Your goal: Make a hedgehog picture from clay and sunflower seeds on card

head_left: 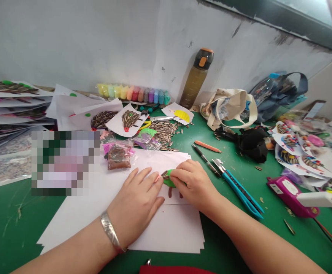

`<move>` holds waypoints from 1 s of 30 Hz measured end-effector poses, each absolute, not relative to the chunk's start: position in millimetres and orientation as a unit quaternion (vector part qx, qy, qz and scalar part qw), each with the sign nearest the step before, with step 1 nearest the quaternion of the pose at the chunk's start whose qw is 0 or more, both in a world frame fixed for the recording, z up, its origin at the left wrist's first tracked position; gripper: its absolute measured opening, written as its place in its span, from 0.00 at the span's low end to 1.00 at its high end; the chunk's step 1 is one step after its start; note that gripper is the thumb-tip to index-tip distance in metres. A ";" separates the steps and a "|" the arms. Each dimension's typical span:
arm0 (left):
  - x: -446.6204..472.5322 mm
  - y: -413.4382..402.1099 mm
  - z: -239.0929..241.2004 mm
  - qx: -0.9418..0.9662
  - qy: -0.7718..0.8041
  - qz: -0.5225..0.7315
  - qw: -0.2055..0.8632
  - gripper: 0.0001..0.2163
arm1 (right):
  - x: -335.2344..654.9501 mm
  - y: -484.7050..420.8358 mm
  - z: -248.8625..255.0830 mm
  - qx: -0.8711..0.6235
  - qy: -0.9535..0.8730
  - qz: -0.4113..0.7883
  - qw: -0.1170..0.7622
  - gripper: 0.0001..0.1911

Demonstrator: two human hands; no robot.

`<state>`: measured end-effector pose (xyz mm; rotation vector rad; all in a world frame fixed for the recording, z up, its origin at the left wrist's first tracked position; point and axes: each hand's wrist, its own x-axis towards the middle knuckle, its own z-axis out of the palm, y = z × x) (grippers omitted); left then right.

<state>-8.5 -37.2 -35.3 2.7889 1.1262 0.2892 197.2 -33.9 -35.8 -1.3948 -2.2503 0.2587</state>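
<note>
My left hand [138, 198] lies flat with fingers stretched out on a stack of white paper [171, 236], a silver bracelet on its wrist. Its fingertips rest beside a small green clay shape [170, 183] on the top sheet. A striped sunflower seed [165, 175] is set in the clay, and short brown strips [170, 192] extend below it. Over the clay's right part, my right hand [191, 180] is closed in a pinch, touching it. Whatever is between those fingertips is hidden.
Behind the paper lie a bag of brown clay [119, 161] and loose sunflower seeds [164, 131]. To the right are a pen [205, 160], an orange pencil [208, 146], a blue cutter [241, 188] and a magenta glue gun [289, 194]. A bottle [197, 78] stands against the wall.
</note>
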 end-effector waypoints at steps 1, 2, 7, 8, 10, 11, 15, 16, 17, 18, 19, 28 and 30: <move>-8.8 -37.3 -35.6 0.922 0.371 0.097 0.060 0.17 | 196.9 -33.8 -36.1 -0.508 -0.824 0.092 0.232 0.13; -9.1 -37.4 -35.8 0.922 0.371 0.098 0.060 0.17 | 196.3 -33.6 -36.5 -0.507 -0.826 0.090 0.228 0.13; -8.4 -37.9 -35.6 0.921 0.371 0.102 0.059 0.17 | 194.5 -31.1 -40.2 -0.507 -0.829 0.080 0.222 0.13; -7.8 -37.8 -35.2 0.921 0.372 0.102 0.059 0.17 | 194.3 -30.8 -41.0 -0.507 -0.829 0.080 0.222 0.13; -6.5 -37.4 -34.8 0.920 0.375 0.098 0.061 0.16 | 193.6 -30.8 -42.5 -0.507 -0.829 0.079 0.222 0.12; -6.1 -37.3 -34.8 0.920 0.376 0.097 0.062 0.16 | 193.2 -31.0 -43.0 -0.508 -0.828 0.080 0.223 0.12; -6.3 -37.2 -35.8 0.919 0.378 0.097 0.062 0.17 | 194.9 -30.5 -40.3 -0.510 -0.824 0.093 0.229 0.12; -6.9 -37.5 -36.1 0.918 0.379 0.098 0.062 0.17 | 197.1 -28.9 -38.1 -0.511 -0.822 0.100 0.231 0.11; -7.5 -37.8 -36.2 0.918 0.379 0.098 0.064 0.17 | 200.2 -26.4 -35.3 -0.515 -0.818 0.105 0.232 0.10; -8.2 -38.1 -36.2 0.918 0.379 0.098 0.065 0.17 | 203.9 -22.9 -32.1 -0.521 -0.814 0.109 0.232 0.09; -8.8 -38.6 -36.0 0.918 0.379 0.097 0.068 0.17 | 208.1 -18.4 -28.7 -0.529 -0.810 0.108 0.230 0.09; -8.8 -38.4 -34.0 0.915 0.384 0.094 0.080 0.18 | 212.1 42.1 -14.3 -0.565 -0.816 0.006 0.124 0.14; -8.3 -38.0 -34.2 0.915 0.385 0.096 0.080 0.18 | 204.3 50.3 -14.4 -0.558 -0.825 -0.013 0.086 0.13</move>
